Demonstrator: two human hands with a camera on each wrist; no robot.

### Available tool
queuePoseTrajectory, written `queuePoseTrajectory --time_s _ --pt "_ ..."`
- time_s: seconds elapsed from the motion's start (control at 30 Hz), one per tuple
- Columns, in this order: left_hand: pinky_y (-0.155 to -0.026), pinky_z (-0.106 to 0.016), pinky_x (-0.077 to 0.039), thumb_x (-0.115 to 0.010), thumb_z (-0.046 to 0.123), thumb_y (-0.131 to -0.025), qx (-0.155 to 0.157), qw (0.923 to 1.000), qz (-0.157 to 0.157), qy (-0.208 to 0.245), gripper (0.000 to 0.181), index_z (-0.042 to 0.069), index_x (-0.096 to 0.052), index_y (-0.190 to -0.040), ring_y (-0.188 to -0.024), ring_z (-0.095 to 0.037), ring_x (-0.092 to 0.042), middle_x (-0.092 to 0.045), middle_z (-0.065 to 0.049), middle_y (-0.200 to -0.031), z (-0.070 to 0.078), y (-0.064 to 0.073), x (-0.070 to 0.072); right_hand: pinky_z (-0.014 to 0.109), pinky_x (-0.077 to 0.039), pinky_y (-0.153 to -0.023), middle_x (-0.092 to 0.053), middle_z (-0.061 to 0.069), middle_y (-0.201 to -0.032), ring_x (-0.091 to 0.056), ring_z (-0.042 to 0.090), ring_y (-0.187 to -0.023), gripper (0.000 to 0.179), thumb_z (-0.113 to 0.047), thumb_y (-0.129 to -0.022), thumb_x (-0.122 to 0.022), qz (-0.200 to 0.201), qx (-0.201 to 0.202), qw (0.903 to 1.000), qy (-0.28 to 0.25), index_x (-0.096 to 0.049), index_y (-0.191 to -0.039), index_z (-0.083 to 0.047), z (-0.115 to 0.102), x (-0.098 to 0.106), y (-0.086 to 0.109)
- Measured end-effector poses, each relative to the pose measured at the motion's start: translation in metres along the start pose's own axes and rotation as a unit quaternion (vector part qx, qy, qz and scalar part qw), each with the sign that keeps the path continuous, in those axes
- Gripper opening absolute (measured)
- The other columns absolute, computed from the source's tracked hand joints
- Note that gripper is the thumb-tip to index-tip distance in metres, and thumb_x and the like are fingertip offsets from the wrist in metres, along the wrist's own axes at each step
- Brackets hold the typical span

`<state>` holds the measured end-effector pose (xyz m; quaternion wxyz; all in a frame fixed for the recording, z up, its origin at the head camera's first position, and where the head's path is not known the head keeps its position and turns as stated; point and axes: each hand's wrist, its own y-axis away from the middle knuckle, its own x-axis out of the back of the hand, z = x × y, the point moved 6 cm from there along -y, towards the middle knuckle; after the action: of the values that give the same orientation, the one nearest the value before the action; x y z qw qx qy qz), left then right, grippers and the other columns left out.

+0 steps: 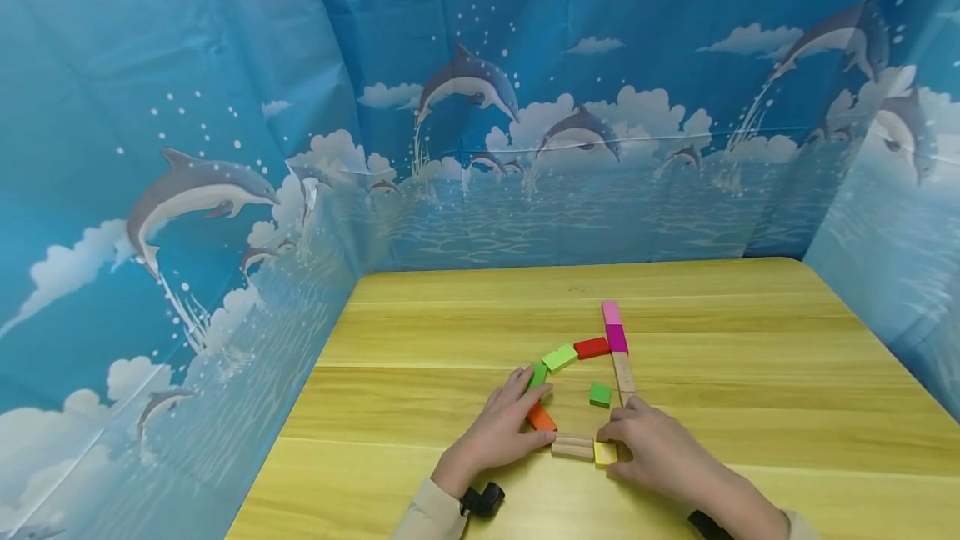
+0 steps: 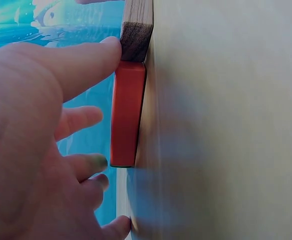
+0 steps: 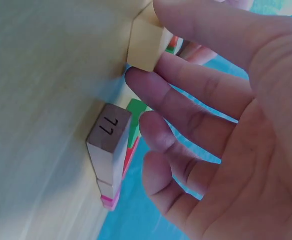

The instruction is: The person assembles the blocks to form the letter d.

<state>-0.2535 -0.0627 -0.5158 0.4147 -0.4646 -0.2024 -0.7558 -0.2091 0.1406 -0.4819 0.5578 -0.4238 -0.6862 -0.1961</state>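
Note:
Blocks form a partial ring on the table. My right hand (image 1: 663, 450) pinches a small yellow block (image 1: 604, 452) between thumb and fingers, at the right end of a grooved wooden block (image 1: 573, 447). Over the ring's left side lies my left hand (image 1: 501, 423), fingers spread, beside an orange block (image 1: 542, 418). In the left wrist view, its thumb touches where the dark end of the wooden block (image 2: 137, 37) meets the orange block (image 2: 127, 115). Partly covered by the left fingers is a green block (image 1: 537, 375). A plain wooden block (image 3: 109, 127) with dark marks stands near the right fingers.
Around the far side run a light green block (image 1: 559, 357), a red block (image 1: 592, 347), a magenta block (image 1: 617, 337) and a pink block (image 1: 611, 312). Inside the ring sits a small green block (image 1: 600, 394). A dolphin-print curtain (image 1: 480, 223) borders the wooden table (image 1: 750, 340).

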Motion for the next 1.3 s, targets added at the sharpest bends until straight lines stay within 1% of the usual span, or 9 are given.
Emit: queuePoseTrajectory --time_s 0.3,0.47,0.7,0.87,1.13,1.3 --pt "-0.117 -0.059 -0.018 -0.061 0.051 -0.098 0.004 1.0000 -0.003 -0.001 0.069 0.025 -0.037 -0.157 -0.153 -0.025 -0.011 -0.015 -0.008 -0.167 -0.0008 -0.0002 -0.0013 0.027 -0.038 -0.062 -0.061 -0.017 -0.086 -0.040 0.008 -0.078 0.032 -0.035 -0.067 -0.092 0.004 -0.001 0.9998 0.019 -0.079 -0.093 -0.022 -0.0014 -0.0023 0.0007" --pt "-0.118 -0.058 -0.017 -0.061 0.051 -0.098 0.007 1.0000 -0.007 0.002 0.069 0.026 -0.036 -0.158 -0.153 -0.022 -0.010 -0.014 -0.008 -0.167 -0.0016 0.0000 -0.0018 0.028 -0.038 -0.062 -0.061 -0.017 -0.086 -0.040 0.008 -0.078 0.030 -0.035 -0.067 -0.092 0.008 0.001 0.9997 0.025 -0.078 -0.091 -0.023 -0.0010 -0.0030 0.0017" --pt "-0.118 -0.058 -0.017 -0.061 0.050 -0.098 0.004 1.0000 -0.007 0.004 0.070 0.026 -0.035 -0.158 -0.153 -0.023 -0.012 -0.014 -0.008 -0.167 -0.0015 -0.0001 -0.0021 0.028 -0.039 -0.063 -0.062 -0.016 -0.086 -0.041 0.008 -0.078 0.030 -0.033 -0.067 -0.093 0.014 -0.004 0.9995 0.027 -0.078 -0.091 -0.022 0.0005 -0.0019 0.0006" --pt "-0.118 -0.057 -0.017 -0.061 0.051 -0.098 0.008 0.9999 -0.010 0.005 0.070 0.026 -0.035 -0.158 -0.153 -0.022 -0.011 -0.014 -0.007 -0.168 -0.0019 0.0005 -0.0025 0.029 -0.040 -0.064 -0.061 -0.016 -0.085 -0.042 0.008 -0.078 0.030 -0.031 -0.067 -0.093 0.017 -0.006 0.9995 0.028 -0.078 -0.091 -0.022 0.0002 -0.0002 -0.0010" --pt "-0.119 -0.056 -0.016 -0.059 0.052 -0.098 0.010 0.9999 -0.013 0.002 0.069 0.028 -0.034 -0.158 -0.153 -0.020 -0.010 -0.013 -0.005 -0.168 -0.0033 0.0001 -0.0037 0.028 -0.037 -0.062 -0.059 -0.016 -0.083 -0.040 0.009 -0.077 0.028 -0.029 -0.067 -0.092 0.016 -0.004 0.9994 0.030 -0.078 -0.091 -0.022 -0.0010 -0.0002 -0.0050" --pt "-0.118 -0.056 -0.016 -0.059 0.051 -0.099 0.008 0.9999 -0.012 0.003 0.068 0.028 -0.035 -0.158 -0.153 -0.021 -0.011 -0.013 -0.006 -0.168 -0.0028 0.0002 -0.0031 0.028 -0.037 -0.061 -0.061 -0.015 -0.084 -0.041 0.009 -0.076 0.029 -0.028 -0.067 -0.093 0.022 0.002 0.9992 0.032 -0.078 -0.090 -0.021 0.0001 -0.0013 -0.0067"
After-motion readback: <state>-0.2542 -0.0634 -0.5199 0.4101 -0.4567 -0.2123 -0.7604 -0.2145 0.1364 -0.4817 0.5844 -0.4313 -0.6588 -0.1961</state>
